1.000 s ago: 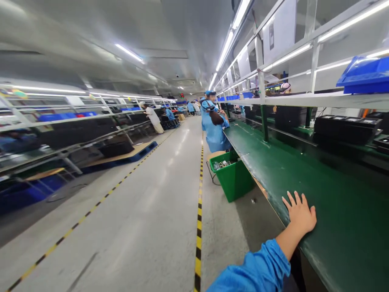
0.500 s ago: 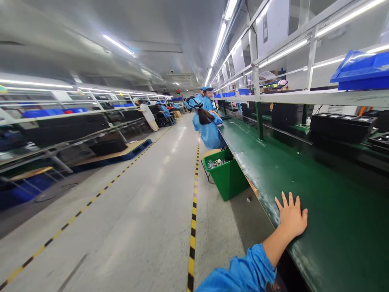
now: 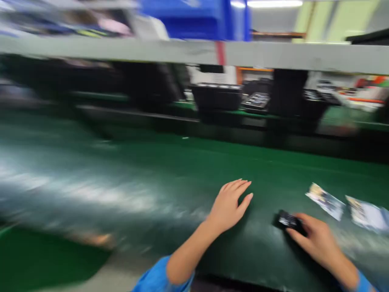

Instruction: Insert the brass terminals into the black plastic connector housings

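Note:
My left hand (image 3: 227, 206) is over the green tabletop (image 3: 170, 170) near the middle, its fingers stretched out and holding nothing. To its right, my right hand (image 3: 317, 239) grips a small black object (image 3: 288, 221) between thumb and fingers, low over the tabletop. Motion blur hides what the black object is. Beyond my right hand lie two small clear packets, one (image 3: 326, 200) nearer the middle and another (image 3: 367, 215) by the right edge. Their contents are too blurred to name.
A white shelf rail (image 3: 273, 54) crosses above the table, with a blue bin (image 3: 188, 18) on it. Behind the table stand a black box (image 3: 215, 96) and other dark items. A green bin (image 3: 45, 259) is at the lower left, below the table edge.
The view has swung right and down from the aisle to the tabletop. My right hand, holding the black object, and the packets have come into view. My left hand's fingers are less spread.

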The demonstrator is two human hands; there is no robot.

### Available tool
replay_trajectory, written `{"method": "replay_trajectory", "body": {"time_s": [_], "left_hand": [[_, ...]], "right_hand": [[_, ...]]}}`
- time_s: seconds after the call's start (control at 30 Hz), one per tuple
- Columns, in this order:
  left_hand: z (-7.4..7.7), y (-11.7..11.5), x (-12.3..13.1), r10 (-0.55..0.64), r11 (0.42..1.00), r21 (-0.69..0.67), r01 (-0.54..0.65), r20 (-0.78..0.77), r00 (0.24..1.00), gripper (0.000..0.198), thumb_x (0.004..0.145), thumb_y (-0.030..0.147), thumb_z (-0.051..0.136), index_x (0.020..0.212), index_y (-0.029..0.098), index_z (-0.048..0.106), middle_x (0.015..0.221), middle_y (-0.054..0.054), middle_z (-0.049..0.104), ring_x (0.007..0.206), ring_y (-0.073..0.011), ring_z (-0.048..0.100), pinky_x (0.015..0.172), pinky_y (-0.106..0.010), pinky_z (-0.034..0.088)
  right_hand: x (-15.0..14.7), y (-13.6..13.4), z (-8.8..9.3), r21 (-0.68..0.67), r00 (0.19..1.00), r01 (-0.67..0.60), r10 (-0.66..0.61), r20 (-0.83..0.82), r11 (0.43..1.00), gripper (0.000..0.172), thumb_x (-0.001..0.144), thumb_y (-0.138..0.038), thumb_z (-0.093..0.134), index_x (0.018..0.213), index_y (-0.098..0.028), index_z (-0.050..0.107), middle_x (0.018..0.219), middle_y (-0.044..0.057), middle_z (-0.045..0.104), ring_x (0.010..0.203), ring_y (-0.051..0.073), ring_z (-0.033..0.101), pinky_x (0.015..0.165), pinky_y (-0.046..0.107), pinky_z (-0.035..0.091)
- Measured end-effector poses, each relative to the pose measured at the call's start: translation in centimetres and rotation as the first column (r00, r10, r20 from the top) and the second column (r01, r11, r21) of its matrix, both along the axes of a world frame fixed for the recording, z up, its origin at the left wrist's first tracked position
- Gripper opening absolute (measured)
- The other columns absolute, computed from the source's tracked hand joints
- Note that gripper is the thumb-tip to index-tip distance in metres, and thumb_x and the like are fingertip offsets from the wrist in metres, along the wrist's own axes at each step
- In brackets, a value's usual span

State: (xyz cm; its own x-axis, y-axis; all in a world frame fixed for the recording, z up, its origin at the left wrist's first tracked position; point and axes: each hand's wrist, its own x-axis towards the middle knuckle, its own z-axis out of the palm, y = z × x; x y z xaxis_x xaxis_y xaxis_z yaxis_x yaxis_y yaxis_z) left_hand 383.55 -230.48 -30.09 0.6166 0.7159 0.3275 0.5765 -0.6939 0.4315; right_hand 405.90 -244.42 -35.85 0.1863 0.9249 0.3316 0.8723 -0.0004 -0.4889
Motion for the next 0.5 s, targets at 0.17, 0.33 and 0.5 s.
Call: {"method": "replay_trajectory", "body": {"time_s": [0.17,0.33,0.5], "left_hand": [[-0.1,-1.1,9.1,-0.656,0.75,0.034,0.66,-0.083,0.75,0.091,0.084,0.063,0.074,0.159,0.027,0.038,0.147,-0.013,0.058,0.132,-0.0328,0.052,0.113,-0.052,0.043],[-2.1,-1.9,11.6,-0.639,0.761,-0.002,0.649,-0.17,0.75,0.078,0.083,0.05,0.079,0.151,0.027,0.05,0.137,-0.012,0.064,0.127,-0.0334,0.054,0.112,-0.053,0.041],[-2.7,-1.7,11.0,-0.629,0.772,0.015,0.636,-0.131,0.766,0.051,0.091,0.046,0.071,0.14,0.032,0.063,0.124,-0.007,0.07,0.118,-0.0292,0.061,0.103,-0.046,0.049]], "right_hand": [[4.1,-4.7,1.9,-0.197,0.996,0.048,-0.062,-0.066,0.979,0.066,0.08,-0.039,0.081,0.14,-0.021,0.059,0.088,0.004,0.076,0.075,0.023,0.071,0.064,0.029,0.047],[10.8,-7.1,4.4,-0.198,0.828,0.551,-0.56,0.01,0.811,0.042,0.102,-0.048,0.052,0.124,-0.015,0.066,0.073,0.005,0.069,0.071,0.024,0.067,0.063,0.03,0.041],[12.5,-4.0,4.9,-0.245,0.766,0.638,-0.634,0.103,0.73,0.028,0.096,-0.042,0.064,0.099,-0.015,0.067,0.093,0.017,0.076,0.088,0.03,0.071,0.067,0.032,0.041]]}}
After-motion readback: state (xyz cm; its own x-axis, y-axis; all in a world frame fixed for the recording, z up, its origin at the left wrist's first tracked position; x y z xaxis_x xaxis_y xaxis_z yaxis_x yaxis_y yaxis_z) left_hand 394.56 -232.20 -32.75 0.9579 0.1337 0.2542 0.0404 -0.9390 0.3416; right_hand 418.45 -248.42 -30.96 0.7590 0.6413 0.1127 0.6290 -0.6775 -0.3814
